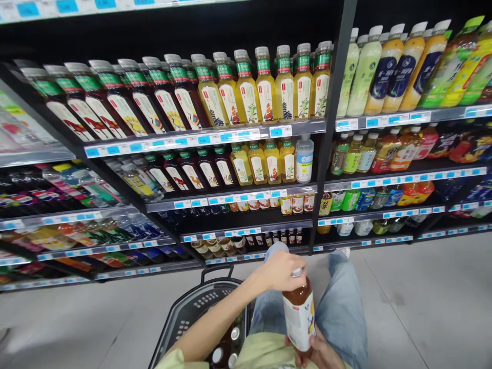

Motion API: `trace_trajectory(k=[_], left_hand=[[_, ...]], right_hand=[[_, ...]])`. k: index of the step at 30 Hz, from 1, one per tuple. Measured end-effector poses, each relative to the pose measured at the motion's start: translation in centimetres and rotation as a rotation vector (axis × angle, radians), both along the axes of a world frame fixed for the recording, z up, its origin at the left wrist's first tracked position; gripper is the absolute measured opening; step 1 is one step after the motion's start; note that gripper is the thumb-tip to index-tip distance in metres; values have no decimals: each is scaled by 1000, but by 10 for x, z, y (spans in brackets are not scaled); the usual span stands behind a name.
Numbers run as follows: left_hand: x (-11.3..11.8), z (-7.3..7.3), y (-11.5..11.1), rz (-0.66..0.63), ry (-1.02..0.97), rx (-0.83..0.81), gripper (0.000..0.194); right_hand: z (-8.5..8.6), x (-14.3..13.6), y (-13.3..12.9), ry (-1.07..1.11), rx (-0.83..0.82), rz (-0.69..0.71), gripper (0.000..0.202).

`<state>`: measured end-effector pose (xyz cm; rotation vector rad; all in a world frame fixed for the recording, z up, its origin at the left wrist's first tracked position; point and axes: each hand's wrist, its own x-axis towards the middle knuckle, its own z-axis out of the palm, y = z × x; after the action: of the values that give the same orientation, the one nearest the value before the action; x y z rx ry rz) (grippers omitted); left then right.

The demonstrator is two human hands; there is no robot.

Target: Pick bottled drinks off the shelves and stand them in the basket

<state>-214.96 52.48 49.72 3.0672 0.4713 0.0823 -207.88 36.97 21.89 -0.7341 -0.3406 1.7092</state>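
Close to my body I hold a large bottle of brown drink [300, 318] with a white label, slightly tilted. My left hand [283, 270] is closed around its neck, just at the white cap [296, 272], which partly shows between the fingers. Lower down, my right hand [321, 351] grips the bottle near its base. Beside my left leg stands a dark grey shopping basket [175, 312], partly covered by my left forearm. Several dark bottles with white caps [225, 351] lie or stand inside it.
Ahead are black shelves with price-tag strips [215, 137]. Dark tea bottles [126, 102] and yellow tea bottles [265, 92] line the upper shelf. Below them are smaller bottles [192, 171] and cartons. Other drinks [400, 72] fill the right bay. Grey tiled floor [415, 292] extends around my legs.
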Motion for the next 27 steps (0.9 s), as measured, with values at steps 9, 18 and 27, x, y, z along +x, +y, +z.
trace_trajectory(k=[9,18,27], left_hand=[[-18,-6,-6,239,57,45,16],[-36,-31,-23,319,-138,-4,8],[-38,-25,-25,129,-243,45,19]], right_hand=[[8,-23,26,-19,-38,-451,104],[14,6,28,93,72,-516,92],[12,-5,24,28,72,-373,108]])
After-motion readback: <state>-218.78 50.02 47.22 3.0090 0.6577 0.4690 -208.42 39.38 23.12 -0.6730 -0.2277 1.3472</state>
